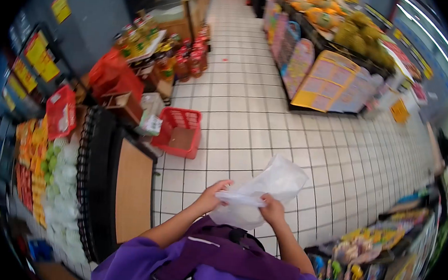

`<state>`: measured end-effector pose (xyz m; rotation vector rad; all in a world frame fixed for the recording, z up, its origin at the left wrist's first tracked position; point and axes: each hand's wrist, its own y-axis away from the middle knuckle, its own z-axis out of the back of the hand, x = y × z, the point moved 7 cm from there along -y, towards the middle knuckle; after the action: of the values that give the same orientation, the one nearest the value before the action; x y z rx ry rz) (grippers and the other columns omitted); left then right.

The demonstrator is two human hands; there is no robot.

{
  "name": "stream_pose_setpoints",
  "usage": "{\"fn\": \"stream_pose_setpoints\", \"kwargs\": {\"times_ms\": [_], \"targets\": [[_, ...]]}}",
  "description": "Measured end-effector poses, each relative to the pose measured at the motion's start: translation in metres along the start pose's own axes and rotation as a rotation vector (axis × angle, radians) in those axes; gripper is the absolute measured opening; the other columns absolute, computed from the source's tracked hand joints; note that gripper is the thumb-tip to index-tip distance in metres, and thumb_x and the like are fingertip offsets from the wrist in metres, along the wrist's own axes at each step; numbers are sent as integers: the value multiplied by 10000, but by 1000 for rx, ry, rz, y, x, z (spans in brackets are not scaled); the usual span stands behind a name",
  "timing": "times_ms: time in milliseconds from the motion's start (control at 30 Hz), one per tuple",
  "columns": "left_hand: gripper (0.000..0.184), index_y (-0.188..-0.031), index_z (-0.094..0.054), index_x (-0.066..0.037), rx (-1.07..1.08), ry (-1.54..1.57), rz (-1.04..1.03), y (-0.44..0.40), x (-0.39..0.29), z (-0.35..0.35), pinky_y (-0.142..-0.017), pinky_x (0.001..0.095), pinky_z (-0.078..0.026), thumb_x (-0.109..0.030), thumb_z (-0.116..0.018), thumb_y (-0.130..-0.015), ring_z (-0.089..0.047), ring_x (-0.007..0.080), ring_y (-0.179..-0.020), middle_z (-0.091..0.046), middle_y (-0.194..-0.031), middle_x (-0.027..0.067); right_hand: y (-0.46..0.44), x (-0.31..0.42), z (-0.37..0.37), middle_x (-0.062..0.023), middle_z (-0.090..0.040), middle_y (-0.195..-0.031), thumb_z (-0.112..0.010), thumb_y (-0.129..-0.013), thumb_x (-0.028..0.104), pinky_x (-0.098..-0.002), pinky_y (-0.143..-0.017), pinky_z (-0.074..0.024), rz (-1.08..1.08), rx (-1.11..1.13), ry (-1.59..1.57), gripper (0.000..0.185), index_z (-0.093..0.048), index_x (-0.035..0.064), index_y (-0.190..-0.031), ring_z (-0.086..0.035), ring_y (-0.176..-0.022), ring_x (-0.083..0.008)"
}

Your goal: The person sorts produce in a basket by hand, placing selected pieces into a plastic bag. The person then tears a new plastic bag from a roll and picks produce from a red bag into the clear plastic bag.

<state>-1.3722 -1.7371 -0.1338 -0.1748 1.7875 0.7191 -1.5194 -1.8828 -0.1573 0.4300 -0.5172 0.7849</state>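
Note:
A translucent white plastic bag (282,180) is stretched between my two hands in front of my body, above the tiled floor. My left hand (213,197) pinches the bag's gathered edge at its left end. At the right, my right hand (272,208) has its fingers closed on the same edge. Part of the bag hangs below the hands, and a wider part spreads up and to the right. Whether anything is inside it cannot be made out.
A red basket (186,132) stands on the floor ahead to the left, beside boxes and bottles. Produce shelves (57,181) line the left. A fruit stand (319,84) is ahead right, and a display of colourful goods (355,250) is near right.

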Motion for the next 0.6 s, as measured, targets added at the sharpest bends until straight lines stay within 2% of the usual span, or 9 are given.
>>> {"fn": "stream_pose_setpoints", "kwargs": {"times_ms": [67,133,233,300,333,367,433,533,600], "targets": [[301,-1072,-547,-61,128,-124,274,-32,-2,-7,-660,204,-412,-72,-593,-775,-504,86,-715,-559,-836,21,-75,1,22,-153,-600,-733,-565,-719,244,-416,-611,-443,59,-1,-49,169,-536,97,-798,-576,-728,-344],[247,-1015,-578,-71,179,16,221,-80,-9,-18,-627,225,-424,-119,-617,-776,-512,83,-732,-564,-811,7,-124,-18,39,-142,-585,-725,-578,-706,230,-372,-611,-443,-40,-128,-118,182,-536,74,-789,-569,-698,-314],[271,-951,-579,-77,142,-56,-17,-151,-75,-15,-619,290,-444,-257,-645,-759,-559,149,-730,-587,-781,60,-195,-40,63,-96,-554,-672,-593,-717,174,-298,-603,-435,-18,-282,-340,159,-505,42,-732,-539,-640,-210],[366,-895,-554,-84,-33,-746,-88,-195,-110,14,-657,359,-450,-388,-653,-717,-590,262,-762,-604,-794,136,-239,-31,65,-57,-559,-706,-591,-708,123,-273,-609,-451,-179,-117,-904,163,-508,36,-818,-548,-655,-166],[366,-895,-554,-84,-73,-737,-84,-210,-114,28,-657,359,-450,-388,-653,-717,-590,262,-762,-604,-794,136,-255,-6,75,-47,-557,-723,-587,-698,101,-269,-602,-458,-211,-53,-1158,196,-509,32,-864,-548,-654,-152],[413,-864,-534,-77,-193,-783,-80,-231,-127,53,-659,389,-447,-434,-648,-692,-585,304,-783,-603,-807,157,-284,17,82,-47,-557,-723,-587,-698,101,-269,-602,-458,-181,-22,-1155,196,-509,32,-864,-548,-654,-152],[427,-875,-509,-85,-416,-836,-32,-275,-151,106,-662,426,-450,-440,-642,-676,-587,332,-800,-611,-799,155,-334,87,88,-65,-567,-788,-572,-700,67,-279,-581,-474,-10,488,-1411,280,-496,15,-964,-551,-660,-136],[366,-763,-517,-84,-804,-597,-67,-325,-104,184,-608,421,-433,-440,-585,-716,-582,334,-731,-603,-736,154,-370,120,50,-66,-571,-869,-617,-683,58,-265,-603,-476,-93,931,-1174,385,-502,4,-1047,-556,-691,-134],[311,-770,-496,-68,-935,-459,-75,-347,-116,216,-605,379,-424,-358,-602,-729,-569,293,-718,-580,-741,145,-410,149,57,-59,-570,-872,-638,-676,77,-264,-624,-468,-79,1036,-1094,385,-508,8,-1032,-556,-710,-133]]}}
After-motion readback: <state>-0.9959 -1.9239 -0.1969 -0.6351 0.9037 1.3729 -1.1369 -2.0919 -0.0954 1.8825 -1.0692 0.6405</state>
